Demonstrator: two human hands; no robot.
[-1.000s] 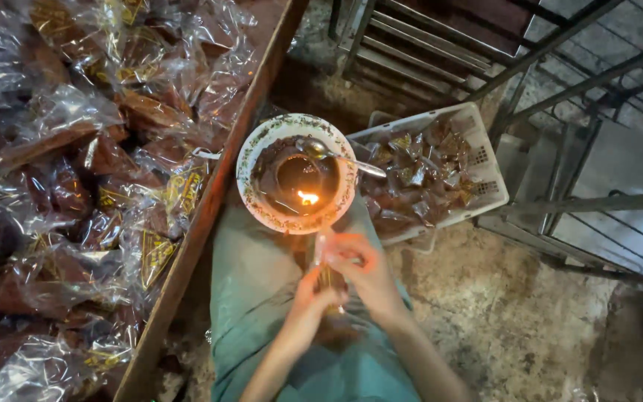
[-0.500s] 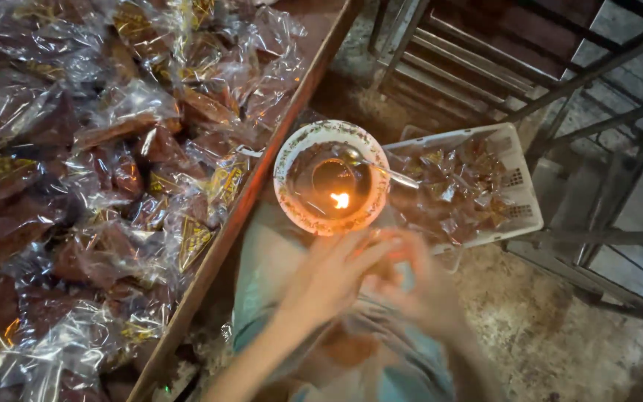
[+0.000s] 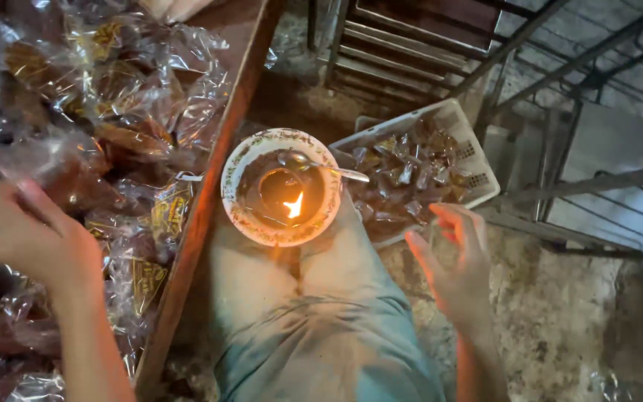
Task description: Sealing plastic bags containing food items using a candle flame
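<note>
Dim interior, warm low light; brightest patch is pale daylight at the upper right corner. Landmark: long brown wooden bench edge [image 3: 210, 201] running diagonally from top centre to bottom left. Right of the bench: rough, mottled grey concrete floor [image 3: 560, 327], stained and uneven. Beyond the bench's far end: dark slatted metal rack [image 3: 403, 52]. Further right of the bench: dark angled metal frame bars [image 3: 597, 182] crossing over the floor.

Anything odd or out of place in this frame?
Yes: a bowl with a lit flame is balanced on the person's knees, close to the clear plastic-wrapped packets. A spoon rests across its rim.
</note>
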